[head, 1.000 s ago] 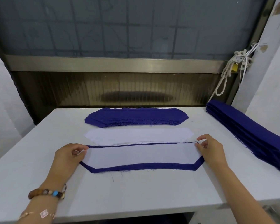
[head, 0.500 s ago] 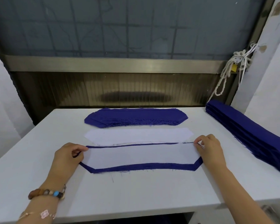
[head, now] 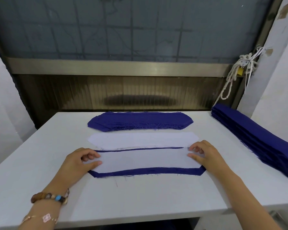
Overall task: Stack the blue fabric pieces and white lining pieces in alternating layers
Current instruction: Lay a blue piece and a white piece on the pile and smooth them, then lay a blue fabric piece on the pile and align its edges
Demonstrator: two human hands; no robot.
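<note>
My left hand (head: 80, 161) and right hand (head: 206, 155) pinch the ends of the white lining piece (head: 145, 161), lying on the blue fabric piece (head: 146, 172) at 6 o'clock from the spare lining stack (head: 143, 140). Uneven tugging could skew it, leaving blue margins lopsided.

Both my hands have slid inward along the lining (head: 143, 161). My left hand (head: 76, 163), which a second ago pinched the very tip at the left end, now lies further right over the white, thumb stretched flat on it and fingers bent just above. My right hand (head: 209, 155) has moved left off the other tip. Its thumb now rests flat on the lining, with its fingertips near the far edge. I cannot tell if either hand still nips the cloth.
</note>
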